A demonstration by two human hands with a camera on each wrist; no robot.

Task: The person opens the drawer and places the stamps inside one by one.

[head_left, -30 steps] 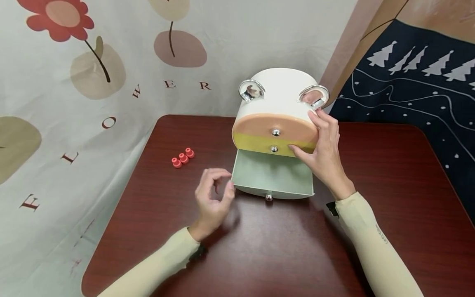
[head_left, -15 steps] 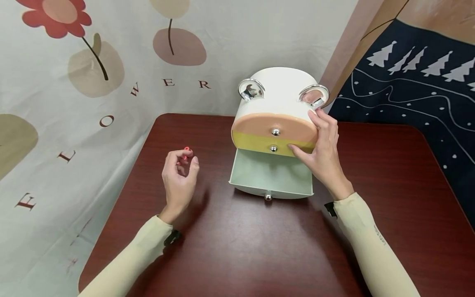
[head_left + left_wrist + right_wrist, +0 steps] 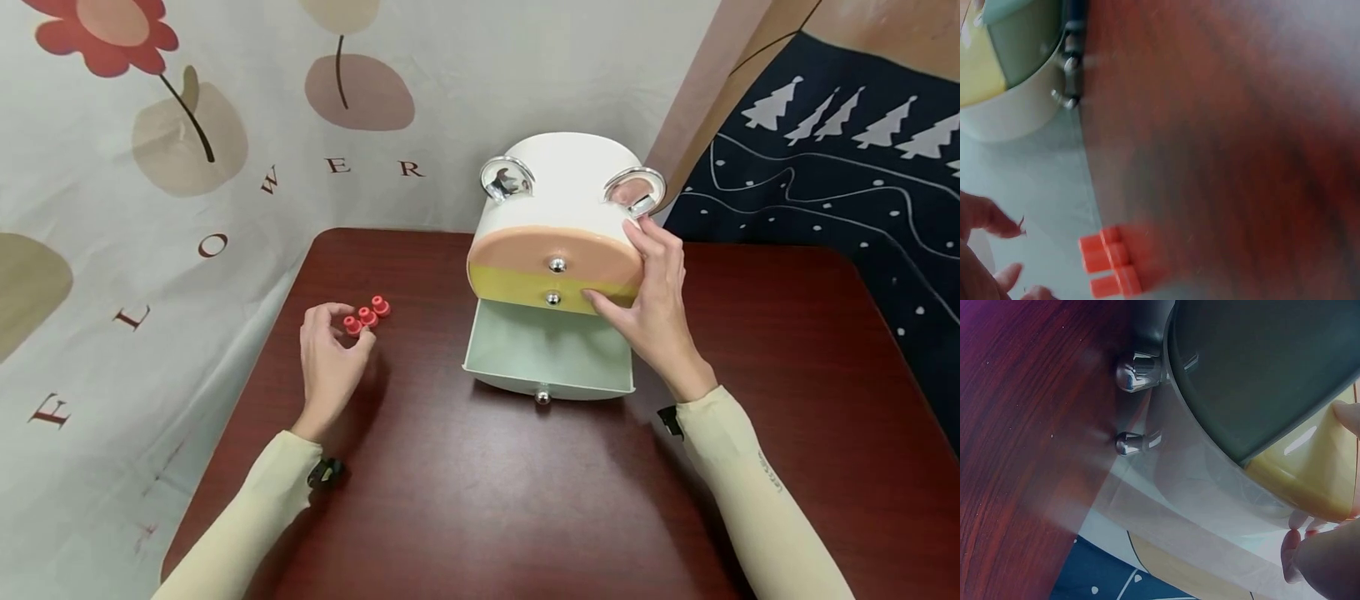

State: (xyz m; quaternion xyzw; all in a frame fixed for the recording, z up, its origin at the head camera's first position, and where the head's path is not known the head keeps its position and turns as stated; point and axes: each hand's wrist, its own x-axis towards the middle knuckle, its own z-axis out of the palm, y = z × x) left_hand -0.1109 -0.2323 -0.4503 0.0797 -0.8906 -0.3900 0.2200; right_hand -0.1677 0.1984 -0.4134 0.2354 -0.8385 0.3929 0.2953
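Observation:
A small white drawer cabinet (image 3: 573, 167) with round silver ears stands on the table; its orange and yellow drawers are closed. Its pale green bottom drawer (image 3: 551, 350) is pulled out, with nothing seen inside. My right hand (image 3: 660, 308) grips the cabinet's right side, thumb on the yellow drawer (image 3: 517, 287), fingers along the white wall. To the left, three small red stepped pegs (image 3: 367, 317) sit in a slanting row. My left hand (image 3: 330, 358) reaches around the nearest peg, thumb and forefinger apart. In the left wrist view the fingertips stay clear of the red pegs (image 3: 1110, 259).
The dark red wooden table (image 3: 480, 500) extends around the cabinet. Behind it hangs a pale curtain (image 3: 450, 83) with flower prints and letters. A navy cloth (image 3: 840, 183) with white trees hangs at the right. Silver feet (image 3: 1138, 372) show under the cabinet.
My left hand has moved left from the open drawer's corner to the red pegs. The right hand stays on the cabinet, and the drawer stays pulled out.

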